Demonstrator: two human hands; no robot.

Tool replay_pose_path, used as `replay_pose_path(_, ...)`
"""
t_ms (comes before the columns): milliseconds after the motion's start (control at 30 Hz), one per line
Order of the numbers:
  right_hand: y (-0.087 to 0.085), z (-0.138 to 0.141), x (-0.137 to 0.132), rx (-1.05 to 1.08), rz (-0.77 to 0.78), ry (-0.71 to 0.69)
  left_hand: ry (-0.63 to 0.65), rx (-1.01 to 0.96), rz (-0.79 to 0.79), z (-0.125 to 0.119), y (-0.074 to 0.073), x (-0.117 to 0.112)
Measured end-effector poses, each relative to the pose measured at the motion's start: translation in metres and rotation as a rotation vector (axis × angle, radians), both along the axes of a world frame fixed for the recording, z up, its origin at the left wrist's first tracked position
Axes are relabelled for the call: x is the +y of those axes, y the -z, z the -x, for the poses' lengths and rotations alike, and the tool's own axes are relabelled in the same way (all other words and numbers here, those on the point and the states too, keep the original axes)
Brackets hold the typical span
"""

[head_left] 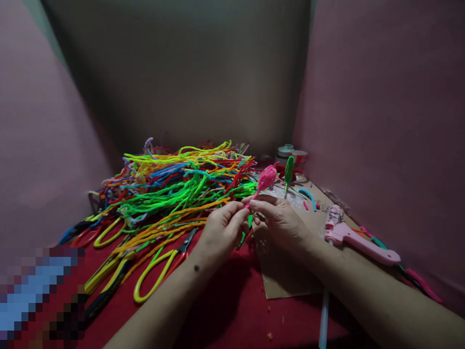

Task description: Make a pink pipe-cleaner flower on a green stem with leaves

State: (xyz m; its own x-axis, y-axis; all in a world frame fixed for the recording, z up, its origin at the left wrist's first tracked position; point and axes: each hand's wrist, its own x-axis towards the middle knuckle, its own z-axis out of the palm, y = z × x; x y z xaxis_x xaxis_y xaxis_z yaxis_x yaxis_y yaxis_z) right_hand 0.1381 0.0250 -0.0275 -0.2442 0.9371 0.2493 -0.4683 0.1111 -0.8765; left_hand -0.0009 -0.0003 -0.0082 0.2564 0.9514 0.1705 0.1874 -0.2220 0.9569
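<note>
My left hand [221, 230] and my right hand [279, 220] meet over a red cloth, fingers pinched on the stem of a pink pipe-cleaner flower bud [266, 178] that sticks up and away from me. A green pipe-cleaner leaf [289, 169] rises just right of the bud; whether my right hand holds it too I cannot tell. Left of my hands lies a big heap of pipe cleaners [174, 182] in many colours.
Yellow-handled scissors [160, 269] lie near my left forearm, more scissors [103, 232] further left. A pink glue gun [350, 236] rests on a cardboard sheet [286, 276] at the right. Small tape rolls or jars [290, 154] stand at the back. Pink walls close both sides.
</note>
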Motion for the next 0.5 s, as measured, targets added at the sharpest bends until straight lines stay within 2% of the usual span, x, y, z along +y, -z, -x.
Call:
replay_pose_path(100, 0.002, 0.002, -0.002, -0.017, 0.044, 0.012, -0.196, 0.321, -0.429, -0.001, 0.012, 0.001)
replay_pose_path(133, 0.002, 0.003, -0.003, -0.024, 0.036, 0.010, -0.214, 0.388, -0.517, 0.000, 0.015, 0.002)
replay_pose_path(200, 0.000, 0.004, -0.005, -0.033, -0.008, 0.003, -0.229, 0.438, -0.576, 0.001, 0.018, 0.003)
replay_pose_path(267, -0.003, 0.003, -0.007, -0.029, -0.044, -0.027, -0.223, 0.375, -0.496, 0.002, 0.014, 0.002)
replay_pose_path(333, -0.006, 0.003, -0.008, -0.034, -0.073, -0.065, -0.187, 0.215, -0.313, 0.001, 0.005, 0.000)
replay_pose_path(500, -0.007, 0.000, -0.003, -0.064, -0.139, -0.098, 0.082, -0.299, 0.267, 0.000, -0.014, -0.005)
